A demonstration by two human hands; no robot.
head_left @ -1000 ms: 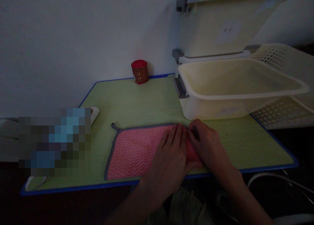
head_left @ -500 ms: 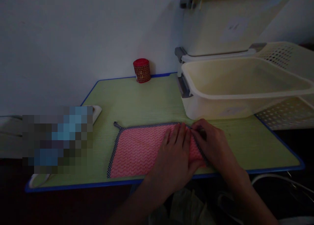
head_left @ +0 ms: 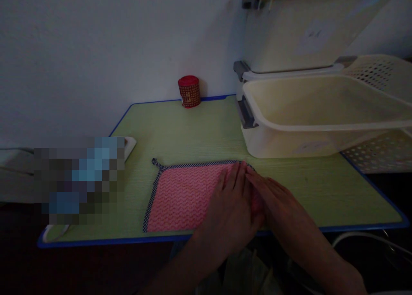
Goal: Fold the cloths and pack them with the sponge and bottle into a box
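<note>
A pink cloth point(head_left: 183, 196) with a dark checked border and a small loop at its far left corner lies flat on the green table point(head_left: 180, 132). My left hand point(head_left: 230, 209) rests palm down on the cloth's right part, fingers stretched out. My right hand point(head_left: 273, 198) lies beside it along the cloth's right edge, fingers flat and pointing towards the far right corner. Neither hand holds anything that I can see.
A cream plastic bin point(head_left: 322, 114) with grey latches stands at the table's back right, its lid point(head_left: 302, 28) propped against the wall, with a perforated basket point(head_left: 380, 110) behind it. A small red tin point(head_left: 189, 91) stands by the wall. A white object point(head_left: 130, 144) lies at the left.
My right hand has gone from a pinch at the cloth's far right corner to lying flat along the right edge. The left hand has stayed on the cloth.
</note>
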